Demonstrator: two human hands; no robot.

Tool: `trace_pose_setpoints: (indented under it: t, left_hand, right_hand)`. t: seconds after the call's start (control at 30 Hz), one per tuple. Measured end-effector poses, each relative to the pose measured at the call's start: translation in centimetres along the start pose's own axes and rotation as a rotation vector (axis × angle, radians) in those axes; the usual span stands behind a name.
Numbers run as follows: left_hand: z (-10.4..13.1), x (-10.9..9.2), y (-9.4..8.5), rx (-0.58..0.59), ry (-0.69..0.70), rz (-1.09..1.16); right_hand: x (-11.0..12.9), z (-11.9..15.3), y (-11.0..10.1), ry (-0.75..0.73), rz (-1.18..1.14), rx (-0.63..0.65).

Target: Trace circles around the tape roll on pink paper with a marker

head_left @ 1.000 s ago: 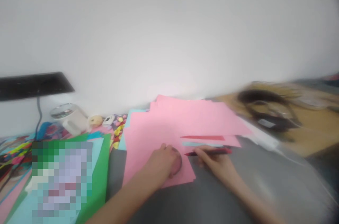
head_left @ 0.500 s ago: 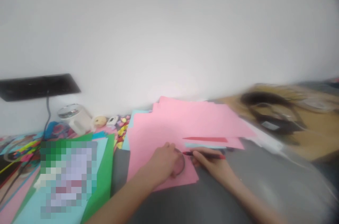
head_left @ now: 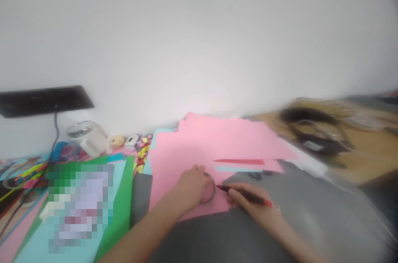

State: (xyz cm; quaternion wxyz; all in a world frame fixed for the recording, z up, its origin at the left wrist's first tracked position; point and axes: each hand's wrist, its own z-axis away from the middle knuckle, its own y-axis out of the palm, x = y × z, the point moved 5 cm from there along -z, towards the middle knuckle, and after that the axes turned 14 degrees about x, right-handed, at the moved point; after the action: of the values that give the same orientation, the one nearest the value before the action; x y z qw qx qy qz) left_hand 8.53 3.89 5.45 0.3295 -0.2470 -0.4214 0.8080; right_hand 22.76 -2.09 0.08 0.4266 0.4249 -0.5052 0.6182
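Note:
A sheet of pink paper [head_left: 174,163] lies on the grey table in front of me. On it is a round thing with a thin dark rim [head_left: 213,191]; pink shows through its middle, and its kind is unclear. My left hand [head_left: 193,185] bends over its left side, fingers holding it to the paper. Between the fingers of my right hand [head_left: 247,200] is a dark pen with a red end [head_left: 255,198]. The pen's tip points left, close to the ring's right edge; whether it touches the paper cannot be made out.
More pink sheets [head_left: 230,134] are stacked behind, with a red strip [head_left: 242,161] on them. Green paper [head_left: 122,200], light blue paper [head_left: 34,242] and a white mug-like item [head_left: 91,140] stand left. A black headband-like item [head_left: 314,130] lies on the wooden surface [head_left: 370,147] at right.
My right hand and the pen have shifted toward me and a little right, the tip moving down along the ring's right side. My left hand stays nearly in place on the ring.

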Motion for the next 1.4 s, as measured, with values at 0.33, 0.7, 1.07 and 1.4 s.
trace_pose_setpoints:
  t: [0.33, 0.7, 1.07, 1.4]
  left_hand:
    - [-0.9, 0.6, 0.4, 0.017, 0.01, -0.063]
    - [-0.7, 0.3, -0.2, 0.024, 0.013, -0.097]
    - [-1.1, 0.7, 0.5, -0.037, 0.057, -0.095]
    - [-1.1, 0.7, 0.3, -0.033, 0.077, -0.085]
  right_hand:
    - [0.0, 3.8, 4.5, -0.095, 0.015, 0.13]
    - [1.5, 3.2, 4.1, -0.407, 0.432, 0.114]
    - [0.9, 2.5, 3.6, -0.321, 0.43, 0.103]
    - [0.1, 3.1, 1.2, -0.231, 0.436, -0.046]
